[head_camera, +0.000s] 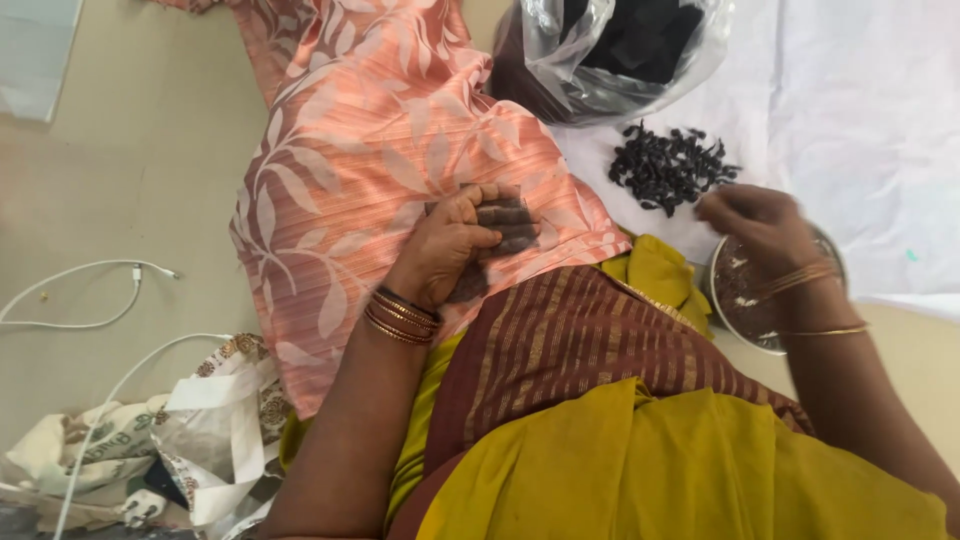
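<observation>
Left hand (450, 250) clasps dark pods (500, 225) lying crosswise; right hand (760, 225), blurred, grip unclear, over steel bowl (735, 310).

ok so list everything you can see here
dark pods: one pile, black, on the white cloth
plastic bag: one, clear with dark contents, top centre
metal bowl: one, silver, under the right hand
pink leaf-print cloth: one, over the lap
white cables: two, floor at left
printed bags: a heap, white, lower left
left hand: holds a dark lump
right hand: above the bowl, blurred
</observation>
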